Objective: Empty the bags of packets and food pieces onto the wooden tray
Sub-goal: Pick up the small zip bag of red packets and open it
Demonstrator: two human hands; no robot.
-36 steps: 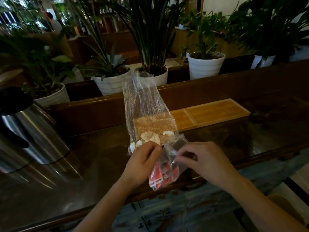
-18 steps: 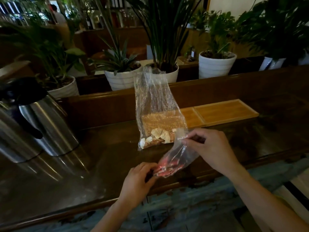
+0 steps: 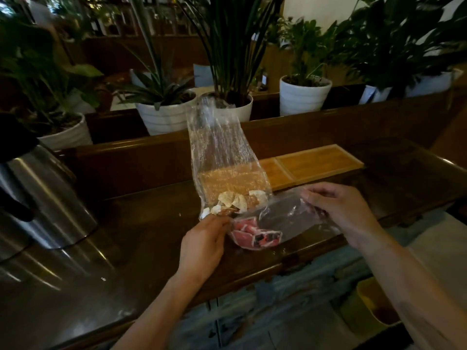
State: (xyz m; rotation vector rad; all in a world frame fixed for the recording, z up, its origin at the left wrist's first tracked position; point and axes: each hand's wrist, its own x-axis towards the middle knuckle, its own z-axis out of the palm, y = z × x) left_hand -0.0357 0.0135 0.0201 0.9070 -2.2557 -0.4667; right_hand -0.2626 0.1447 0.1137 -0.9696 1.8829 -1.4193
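A small clear bag (image 3: 280,218) lies on its side on the dark counter, with red packets (image 3: 255,236) bunched at its left end. My left hand (image 3: 204,246) pinches that left end. My right hand (image 3: 338,213) grips the bag's right end, its mouth. Just behind stands a taller clear bag (image 3: 219,157), upright, with pale food pieces (image 3: 235,202) at its bottom. The wooden tray (image 3: 316,164), divided into compartments, lies behind both bags and runs off to the right; its left part shows through the tall bag.
A steel kettle (image 3: 43,193) with a black handle stands at the left on the glossy counter (image 3: 106,261). A raised wooden ledge (image 3: 141,157) runs behind the tray, with several white-potted plants (image 3: 303,97) beyond it. A yellow bin (image 3: 374,304) sits on the floor at lower right.
The packet bag has been laid flatter and stretched out sideways. My left hand moved up to its left end; my right hand pulled the mouth to the right. The tall bag still stands.
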